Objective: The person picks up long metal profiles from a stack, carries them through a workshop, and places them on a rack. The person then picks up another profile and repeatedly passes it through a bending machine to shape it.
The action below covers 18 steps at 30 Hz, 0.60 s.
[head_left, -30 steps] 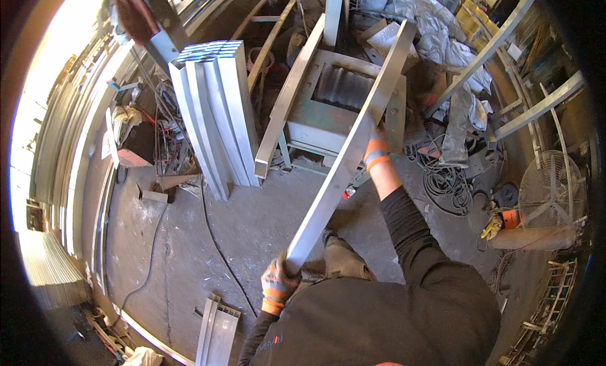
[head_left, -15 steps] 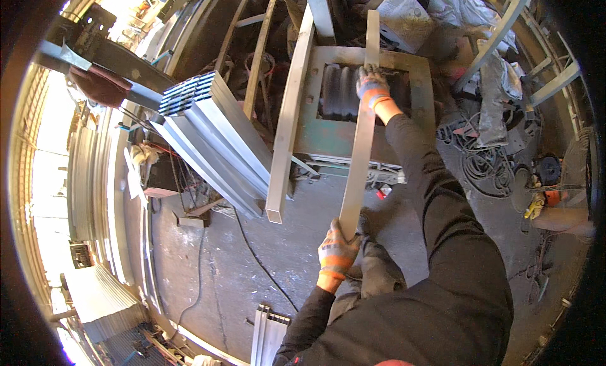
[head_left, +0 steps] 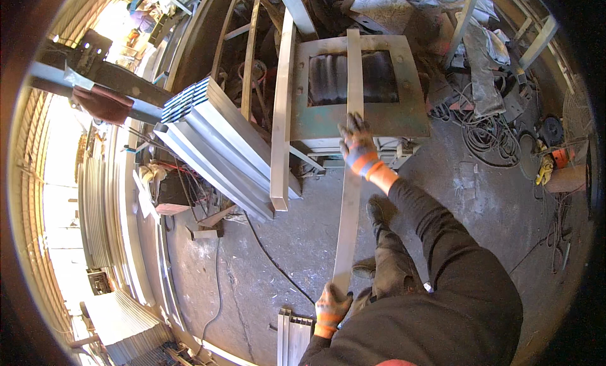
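A long metal square tube (head_left: 355, 82) lies lengthwise in front of me, its far part across a green-grey machine (head_left: 372, 120). The machine's rectangular opening shows a dark, ribbed roller (head_left: 328, 78) beneath the tube. At the tube's near end, my left hand (head_left: 332, 306) in a grey and orange glove is closed around it. Just on the near side of the machine, my right hand (head_left: 358, 145), gloved alike, rests on top of the tube with fingers stretched out. Left of this tube, a second square tube (head_left: 282, 126) lies along the machine's left side.
A stack of bright metal tubes (head_left: 221, 145) slants at the left, and more short tubes (head_left: 294, 337) stand near my left forearm. A black cable (head_left: 268, 255) crosses the floor. Coiled hoses (head_left: 483, 135) lie at right, near yellow gloves (head_left: 543, 167).
The held tube has come back toward me over the machine, with my left hand at its near end. My right hand has moved nearer, off the roller area. The view has shifted slightly.
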### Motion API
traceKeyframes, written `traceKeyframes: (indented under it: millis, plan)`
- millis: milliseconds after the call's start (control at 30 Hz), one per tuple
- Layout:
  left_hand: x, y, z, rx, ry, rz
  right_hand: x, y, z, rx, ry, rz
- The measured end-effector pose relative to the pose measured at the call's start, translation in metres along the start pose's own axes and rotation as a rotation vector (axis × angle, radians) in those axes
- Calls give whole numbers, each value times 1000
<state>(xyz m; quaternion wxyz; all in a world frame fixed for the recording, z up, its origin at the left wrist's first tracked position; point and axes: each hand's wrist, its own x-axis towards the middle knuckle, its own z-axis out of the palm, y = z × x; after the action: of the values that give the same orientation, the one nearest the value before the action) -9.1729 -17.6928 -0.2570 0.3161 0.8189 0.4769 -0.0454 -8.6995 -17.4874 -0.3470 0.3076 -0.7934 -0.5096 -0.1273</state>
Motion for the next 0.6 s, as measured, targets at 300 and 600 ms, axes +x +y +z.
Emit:
traceKeyframes:
  millis: [300, 600]
  plan:
    - [-202, -165, 46, -37, -92, -95, -147, -157, -97, 14, -297, 101]
    - [-133, -136, -4, -267, -52, -125, -92, -116, -63, 249, -2, 102]
